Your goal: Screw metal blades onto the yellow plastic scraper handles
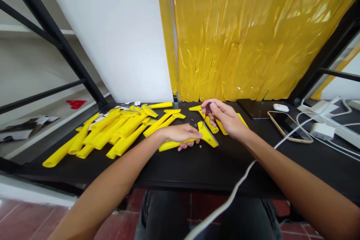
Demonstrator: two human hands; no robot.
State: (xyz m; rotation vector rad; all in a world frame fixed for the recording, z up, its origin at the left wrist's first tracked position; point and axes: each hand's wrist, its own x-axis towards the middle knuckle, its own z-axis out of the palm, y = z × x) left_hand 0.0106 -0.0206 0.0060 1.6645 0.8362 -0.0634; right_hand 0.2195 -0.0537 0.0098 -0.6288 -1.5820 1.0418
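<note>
My left hand (182,135) is closed around the handle of a yellow scraper (207,135), whose wide head with a metal blade edge points right. In my right hand (225,118) is a small screwdriver (207,114) with a dark reddish handle, pinched between the fingers. Its thin shaft slants down and its tip meets the scraper's head close to my left thumb. Several small metal screws or nuts (196,125) lie on the black tabletop behind my left hand, and another small nut (200,146) is in front of it.
Many yellow scrapers (123,129) are heaped on the left of the black table (174,172). Several more lie behind my hands. At the right are a phone (291,125), a dark tablet (254,109), a white earbud case (280,108) and chargers. A white cable (239,183) crosses below my right forearm.
</note>
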